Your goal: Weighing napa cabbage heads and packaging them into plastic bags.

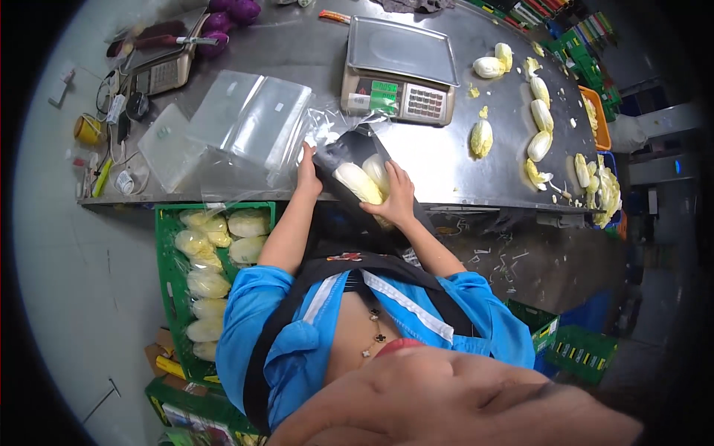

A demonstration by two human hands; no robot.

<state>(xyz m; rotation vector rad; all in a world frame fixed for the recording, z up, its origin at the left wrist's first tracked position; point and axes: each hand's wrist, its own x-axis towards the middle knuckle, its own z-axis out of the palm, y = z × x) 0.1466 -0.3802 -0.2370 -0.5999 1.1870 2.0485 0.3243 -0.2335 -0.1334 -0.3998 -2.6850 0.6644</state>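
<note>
My right hand (396, 195) grips two small napa cabbages (358, 183), side by side with their white ends pointing away from me. Against the edge of a crinkled clear plastic bag (329, 125), my left hand (308, 174) has its fingers curled. Dark material (357, 144) lies beneath and around the cabbages; whether they are inside the bag is hard to tell. Just beyond my hands, a digital scale (401, 56) has a bare metal pan and a lit green display. Stacks of flat clear bags (270, 120) lie left of my left hand.
Loose napa cabbages (541, 116) and leaf scraps dot the steel table (502, 178) to the right. Bagged cabbages fill a green crate (167, 279) below the table's left front edge. A second scale (162, 75) and purple vegetables (217, 25) stand far left.
</note>
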